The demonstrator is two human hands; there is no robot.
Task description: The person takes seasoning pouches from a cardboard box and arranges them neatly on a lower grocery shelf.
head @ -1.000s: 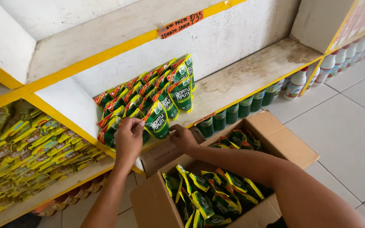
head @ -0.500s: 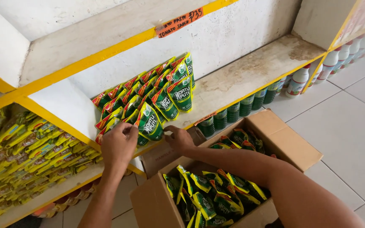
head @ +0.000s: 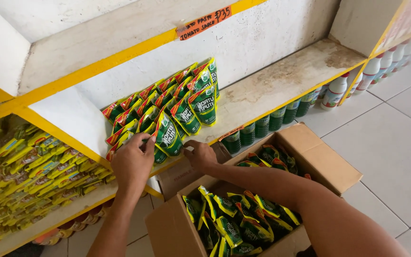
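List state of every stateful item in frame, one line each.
cardboard box: flaps open, partly full of pouches.
front green pouch: upright at the shelf edge, touched by both hands.
left hand: fingers on the pouch's left side.
right hand: fingers at the pouch's base.
pouch rows: standing, leaning back.
shelf: right part bare, stained.
green bottles: upright, capped.

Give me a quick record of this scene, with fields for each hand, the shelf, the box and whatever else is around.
left hand: fingers on the front green pouch at the shelf edge
right hand: at the shelf edge, beside that pouch, holding nothing I can see
shelf: white with yellow edging, pouch rows on its left part
box: open cardboard, below the shelf, more green pouches inside
lower shelf: green bottles, white bottles further right
far left: yellow packets
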